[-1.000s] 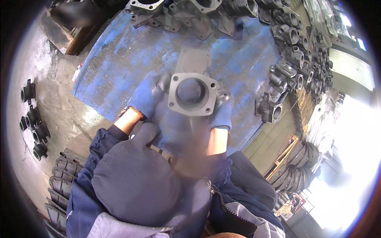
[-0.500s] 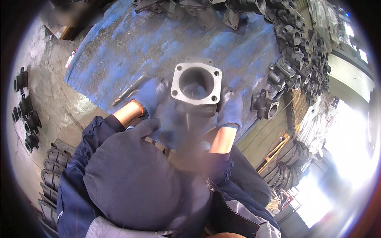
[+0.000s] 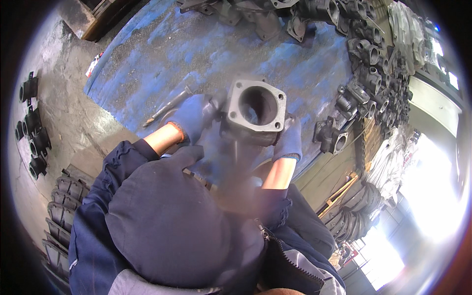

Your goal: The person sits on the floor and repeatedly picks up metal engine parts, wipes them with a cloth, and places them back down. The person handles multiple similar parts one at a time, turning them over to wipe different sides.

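Note:
A dark cast-metal pipe fitting (image 3: 248, 136) is held above the bench between my two gloved hands. Its pale, bare square flange (image 3: 235, 101) faces up, with a wide round bore and a bolt hole near each corner. My left hand (image 3: 192, 115), in a blue glove with darkened fingers, closes on the fitting's left side. On the right side my right hand (image 3: 289, 138) grips it just below the flange edge; some of its fingers are hidden behind the casting. Left of my left hand, a long thin metal tool (image 3: 167, 107) lies slanted on the bench.
The worn blue bench top (image 3: 152, 54) carries many dark castings (image 3: 371, 78) along its far and right sides. One casting (image 3: 330, 135) stands apart at the right edge. More castings (image 3: 34, 128) rest on the floor at left, near stacked curved parts (image 3: 64, 206).
The fitting has turned clockwise and shifted slightly right, so its flange now sits more diagonally. Both hands have moved along with it. The whole view has also shifted a little.

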Demonstrator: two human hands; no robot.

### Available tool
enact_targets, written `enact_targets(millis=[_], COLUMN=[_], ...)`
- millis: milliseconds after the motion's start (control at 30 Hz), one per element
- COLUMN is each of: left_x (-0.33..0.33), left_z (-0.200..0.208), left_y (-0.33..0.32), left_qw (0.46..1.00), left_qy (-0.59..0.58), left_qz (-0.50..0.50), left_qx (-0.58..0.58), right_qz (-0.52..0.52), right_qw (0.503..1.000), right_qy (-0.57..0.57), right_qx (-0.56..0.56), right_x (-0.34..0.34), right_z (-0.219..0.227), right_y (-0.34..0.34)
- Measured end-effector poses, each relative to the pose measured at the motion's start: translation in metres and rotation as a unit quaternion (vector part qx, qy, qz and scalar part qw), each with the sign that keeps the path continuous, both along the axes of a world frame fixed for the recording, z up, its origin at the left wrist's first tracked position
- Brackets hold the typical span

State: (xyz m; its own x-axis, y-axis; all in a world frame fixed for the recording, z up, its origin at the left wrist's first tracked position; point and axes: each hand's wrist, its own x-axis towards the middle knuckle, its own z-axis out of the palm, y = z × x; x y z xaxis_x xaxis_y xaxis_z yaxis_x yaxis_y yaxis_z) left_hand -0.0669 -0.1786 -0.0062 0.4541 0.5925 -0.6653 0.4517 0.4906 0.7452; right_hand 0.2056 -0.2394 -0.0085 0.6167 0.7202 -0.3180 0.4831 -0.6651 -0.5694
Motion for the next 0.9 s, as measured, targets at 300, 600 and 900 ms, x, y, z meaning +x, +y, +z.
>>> enact_targets(millis=[300, 600, 900], left_x=[0.004, -0.004, -0.017], left_z=[0.012, -0.002, -0.060], left_y=[0.011, 0.023, 0.025], left_qw=[0.990, 0.984, 0.953], left_qy=[-0.106, -0.130, -0.112], left_qz=[0.075, 0.096, 0.130], left_qx=[0.056, 0.079, 0.248], right_qz=[0.013, 0.021, 0.129], right_qw=[0.999, 0.986, 0.872], right_qy=[0.037, 0.137, 0.408], right_qx=[0.016, 0.091, 0.238], right_x=[-0.005, -0.005, -0.032], right_z=[0.002, 0.010, 0.013], right_y=[0.004, 0.005, 0.023])
